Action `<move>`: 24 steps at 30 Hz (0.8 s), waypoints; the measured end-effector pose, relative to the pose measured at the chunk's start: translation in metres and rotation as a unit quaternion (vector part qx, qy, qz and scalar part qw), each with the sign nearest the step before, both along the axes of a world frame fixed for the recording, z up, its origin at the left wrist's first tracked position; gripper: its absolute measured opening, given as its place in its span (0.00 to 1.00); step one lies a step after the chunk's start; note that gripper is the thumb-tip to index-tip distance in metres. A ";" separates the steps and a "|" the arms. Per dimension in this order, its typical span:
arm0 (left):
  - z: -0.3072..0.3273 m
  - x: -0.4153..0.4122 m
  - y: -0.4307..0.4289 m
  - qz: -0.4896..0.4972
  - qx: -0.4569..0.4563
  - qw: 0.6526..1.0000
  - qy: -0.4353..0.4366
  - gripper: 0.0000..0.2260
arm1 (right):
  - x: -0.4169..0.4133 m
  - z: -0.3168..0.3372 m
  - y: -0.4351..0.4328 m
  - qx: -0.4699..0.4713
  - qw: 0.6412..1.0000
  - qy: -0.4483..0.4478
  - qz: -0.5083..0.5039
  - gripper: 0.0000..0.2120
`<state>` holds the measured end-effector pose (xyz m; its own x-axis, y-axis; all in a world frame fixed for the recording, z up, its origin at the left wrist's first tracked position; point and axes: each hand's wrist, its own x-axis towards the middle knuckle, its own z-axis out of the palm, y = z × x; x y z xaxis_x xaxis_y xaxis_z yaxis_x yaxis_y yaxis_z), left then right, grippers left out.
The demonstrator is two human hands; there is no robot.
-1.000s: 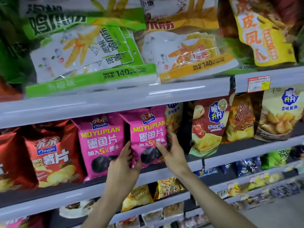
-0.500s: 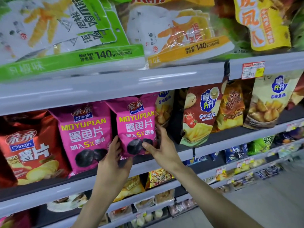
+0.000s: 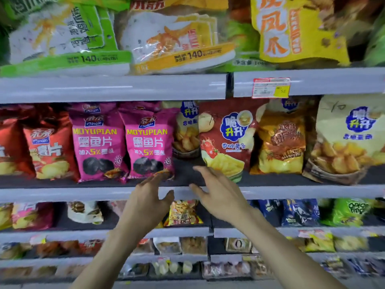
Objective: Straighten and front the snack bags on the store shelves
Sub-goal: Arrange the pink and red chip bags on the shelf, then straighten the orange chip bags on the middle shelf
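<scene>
Two pink MOYUPIAN bags stand upright side by side on the middle shelf [image 3: 291, 191]: the left pink bag [image 3: 96, 147] and the right pink bag [image 3: 149, 147]. My left hand [image 3: 149, 203] hovers just below the right pink bag with fingers spread, holding nothing. My right hand [image 3: 218, 192] is open in front of the shelf edge, below a red tomato chip bag [image 3: 226, 138] that leans to the left. A yellow chip bag [image 3: 186, 134] sits further back between the pink and red bags.
Red Qinqin chip bags [image 3: 46, 149] stand at the left, an orange bag [image 3: 280, 140] and a beige chip bag [image 3: 345, 140] at the right. Large flat bags lie on the top shelf [image 3: 114, 88]. Lower shelves hold several smaller packs.
Both hands have let go of the right pink bag and dropped below it. The right hand has shifted right toward the red bag. The view has moved closer and rightward.
</scene>
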<state>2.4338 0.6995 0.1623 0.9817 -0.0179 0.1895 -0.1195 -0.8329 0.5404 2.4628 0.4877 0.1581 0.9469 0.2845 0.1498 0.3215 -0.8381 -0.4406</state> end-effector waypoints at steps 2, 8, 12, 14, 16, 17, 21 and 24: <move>-0.004 -0.008 -0.035 0.008 0.006 1.000 0.001 0.25 | -0.012 0.001 -0.033 -0.013 1.000 -0.016 -0.004 0.25; -0.004 -0.016 -0.132 -0.032 0.009 0.999 0.024 0.25 | -0.034 0.003 -0.135 -0.022 0.997 -0.042 -0.062 0.23; -0.002 -0.001 -0.182 -0.056 0.030 0.998 0.022 0.25 | -0.041 0.004 -0.195 -0.008 0.990 -0.044 -0.131 0.25; -0.001 0.007 -0.206 -0.074 0.022 0.997 0.016 0.27 | -0.042 0.004 -0.219 0.013 0.985 -0.041 -0.165 0.24; 0.000 0.021 -0.229 -0.098 0.006 0.995 0.013 0.31 | -0.042 0.004 -0.241 0.039 0.979 -0.047 -0.193 0.23; -0.003 0.030 -0.239 -0.114 -0.011 0.993 0.021 0.34 | -0.042 0.004 -0.252 0.053 0.976 -0.057 -0.205 0.23; -0.013 0.065 -0.273 -0.124 -0.094 0.985 0.069 0.45 | -0.036 0.006 -0.298 0.084 0.957 -0.098 -0.260 0.22; -0.022 0.086 -0.298 -0.092 -0.179 0.976 0.087 0.40 | -0.022 0.006 -0.337 0.110 0.938 -0.135 -0.300 0.27</move>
